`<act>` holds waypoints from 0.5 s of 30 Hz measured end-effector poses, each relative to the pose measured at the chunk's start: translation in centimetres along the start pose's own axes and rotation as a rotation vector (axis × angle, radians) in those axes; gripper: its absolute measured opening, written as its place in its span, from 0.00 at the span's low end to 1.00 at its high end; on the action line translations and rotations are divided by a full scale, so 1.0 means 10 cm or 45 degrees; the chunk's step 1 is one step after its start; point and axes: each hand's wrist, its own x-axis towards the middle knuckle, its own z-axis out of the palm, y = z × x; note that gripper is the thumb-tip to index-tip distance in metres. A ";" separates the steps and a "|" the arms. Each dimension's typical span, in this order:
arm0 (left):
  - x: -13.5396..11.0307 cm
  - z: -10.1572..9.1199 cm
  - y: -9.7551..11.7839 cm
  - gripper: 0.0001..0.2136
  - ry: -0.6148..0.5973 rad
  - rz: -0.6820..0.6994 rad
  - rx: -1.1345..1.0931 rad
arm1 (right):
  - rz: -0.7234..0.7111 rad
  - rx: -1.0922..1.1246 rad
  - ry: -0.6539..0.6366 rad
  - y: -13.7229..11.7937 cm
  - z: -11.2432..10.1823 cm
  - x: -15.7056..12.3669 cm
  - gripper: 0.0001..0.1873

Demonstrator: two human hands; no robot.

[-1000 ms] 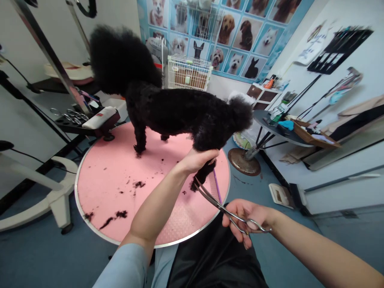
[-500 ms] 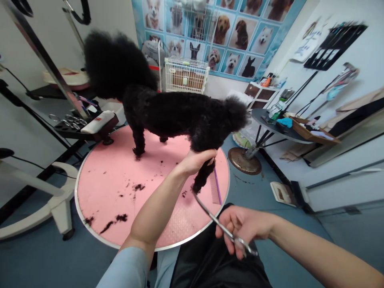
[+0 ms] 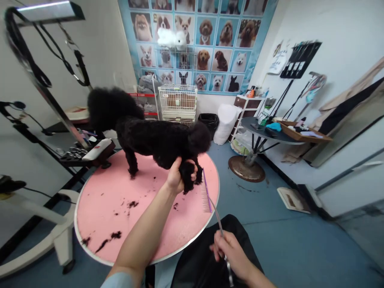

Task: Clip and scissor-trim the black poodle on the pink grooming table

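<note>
A black curly-coated dog (image 3: 150, 134) stands on a round pink grooming table (image 3: 99, 204), its head to the left and its rear toward me. My left hand (image 3: 177, 176) is closed around one of its hind legs (image 3: 187, 176), with the paw raised off the table. In my right hand (image 3: 229, 250) is a pair of curved scissors (image 3: 219, 218), whose blades point up and away toward the table's edge. A purple comb (image 3: 206, 192) lies on the table just right of the paws, near the scissor tips. Clumps of cut black hair (image 3: 115, 235) are scattered over the pink surface.
A metal grooming arm (image 3: 54, 104) with hanging loops rises at the left, beside a tool tray (image 3: 72, 160) with several scissors. A wire cage (image 3: 178, 102) stands by the back wall. To the right is a small round table (image 3: 255, 128) holding bottles and a wooden tray (image 3: 303, 134).
My left hand has shifted its hold and lifted the hind leg, turning the paw. The scissors have drawn back from the paw and point more upright. My view has tilted up.
</note>
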 end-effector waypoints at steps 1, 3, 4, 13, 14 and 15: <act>-0.04 0.03 0.00 0.24 -0.035 -0.008 0.012 | -0.079 -0.055 -0.007 -0.06 0.01 0.04 0.27; -0.12 0.10 0.00 0.26 -0.085 -0.034 -0.028 | -0.133 -0.073 -0.117 -0.18 0.01 0.11 0.27; -0.17 0.13 0.00 0.27 -0.098 -0.043 -0.060 | -0.105 -0.026 -0.174 -0.23 0.01 0.15 0.28; -0.46 0.41 0.02 0.21 -0.126 -0.030 -0.214 | -0.404 -0.268 -0.290 -0.41 -0.11 0.46 0.18; -0.48 0.43 0.02 0.18 -0.101 0.009 -0.237 | -0.511 -0.458 -0.211 -0.41 -0.12 0.53 0.14; -0.49 0.46 0.02 0.16 -0.077 0.055 -0.260 | -0.623 -0.648 -0.143 -0.42 -0.14 0.61 0.13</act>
